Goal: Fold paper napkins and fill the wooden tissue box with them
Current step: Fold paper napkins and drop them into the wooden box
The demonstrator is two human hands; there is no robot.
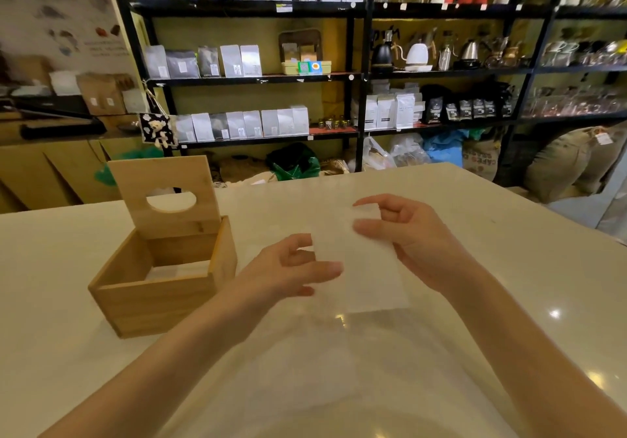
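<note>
A white paper napkin (366,268) is held above the table between both hands, folded into a long strip. My left hand (288,271) pinches its left edge with thumb and fingers. My right hand (410,237) grips its upper right part. The wooden tissue box (159,298) stands to the left on the table, apart from my hands. Its hinged lid (166,196), with an oval slot, is tipped up and back. White folded napkins (176,271) lie low inside the box.
The pale glossy table (475,302) stretches in front and to the right. Behind it, black shelves (363,74) hold bags, kettles and jars. Sacks (563,166) and plastic bags lie on the floor beyond the table's far edge.
</note>
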